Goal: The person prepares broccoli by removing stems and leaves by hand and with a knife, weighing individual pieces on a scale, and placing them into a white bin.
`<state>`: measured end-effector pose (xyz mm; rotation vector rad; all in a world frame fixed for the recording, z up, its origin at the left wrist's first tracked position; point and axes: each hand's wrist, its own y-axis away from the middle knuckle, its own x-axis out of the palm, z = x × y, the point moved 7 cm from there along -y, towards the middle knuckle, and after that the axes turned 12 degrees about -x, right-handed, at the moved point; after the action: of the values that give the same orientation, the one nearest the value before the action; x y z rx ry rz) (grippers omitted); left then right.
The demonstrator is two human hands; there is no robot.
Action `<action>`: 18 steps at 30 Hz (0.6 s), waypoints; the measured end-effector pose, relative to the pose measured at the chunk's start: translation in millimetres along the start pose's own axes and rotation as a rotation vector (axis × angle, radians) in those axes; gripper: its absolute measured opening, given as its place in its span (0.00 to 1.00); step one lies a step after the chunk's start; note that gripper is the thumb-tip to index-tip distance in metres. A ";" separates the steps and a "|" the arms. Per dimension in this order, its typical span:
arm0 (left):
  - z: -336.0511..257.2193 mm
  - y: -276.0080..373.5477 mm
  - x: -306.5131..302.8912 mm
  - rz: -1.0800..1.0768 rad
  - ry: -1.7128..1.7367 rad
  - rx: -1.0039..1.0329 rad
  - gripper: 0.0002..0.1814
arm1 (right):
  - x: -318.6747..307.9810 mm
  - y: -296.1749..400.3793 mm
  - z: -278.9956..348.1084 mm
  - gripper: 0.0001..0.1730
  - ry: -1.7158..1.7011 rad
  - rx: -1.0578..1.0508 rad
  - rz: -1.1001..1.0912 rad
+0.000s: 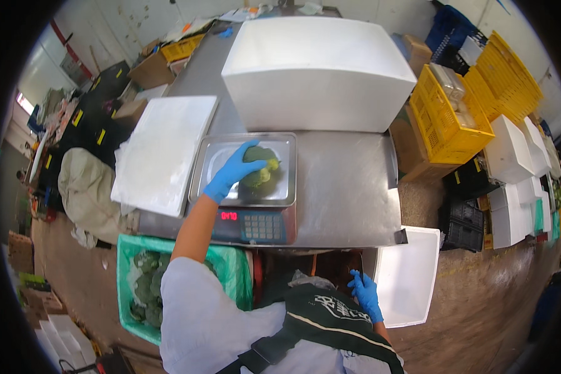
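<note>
My left hand (233, 172), in a blue glove, rests on a head of broccoli (265, 174), with thumb and fingers spread around it. The broccoli lies on the metal pan (280, 196) of a digital scale (262, 227), whose red display is lit. My right hand (367, 293), also gloved in blue, is low beside my dark green apron (327, 308), its fingers curled. A thin dark shape rises near those fingers; whether the hand grips it cannot be made out. Several more broccoli heads (145, 285) sit in a green-lined crate (121, 280) at lower left.
The scale stands on a steel table (341, 187). Behind it is a large white foam box (318, 98); white foam lids (163, 154) lie left. An open white foam box (409, 276) stands by my right hand. Yellow crates (444, 126) are stacked beyond the table's right edge.
</note>
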<state>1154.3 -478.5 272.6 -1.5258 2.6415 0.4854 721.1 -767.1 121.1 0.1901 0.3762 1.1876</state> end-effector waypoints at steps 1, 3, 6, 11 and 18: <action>2.4 2.1 -2.3 0.007 0.131 -0.061 0.38 | -1.1 3.6 -2.4 0.18 -0.009 0.002 -0.013; -9.6 -2.6 2.9 0.053 0.348 -0.082 0.34 | -5.3 12.5 -6.3 0.18 -0.033 0.059 -0.042; -51.3 -11.6 16.4 0.134 0.591 -0.050 0.31 | -8.4 23.7 -26.1 0.19 -0.045 0.104 -0.080; -190.8 -88.0 23.7 0.331 0.992 0.170 0.36 | -12.1 35.8 -56.4 0.17 0.010 0.065 -0.105; -194.5 -21.4 15.3 0.014 0.310 0.240 0.28 | -14.6 42.4 -45.4 0.17 -0.085 0.093 -0.154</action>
<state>1186.2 -558.4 449.0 -1.6186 2.8035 -0.0764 662.3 -767.4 96.3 0.2868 0.3655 1.0083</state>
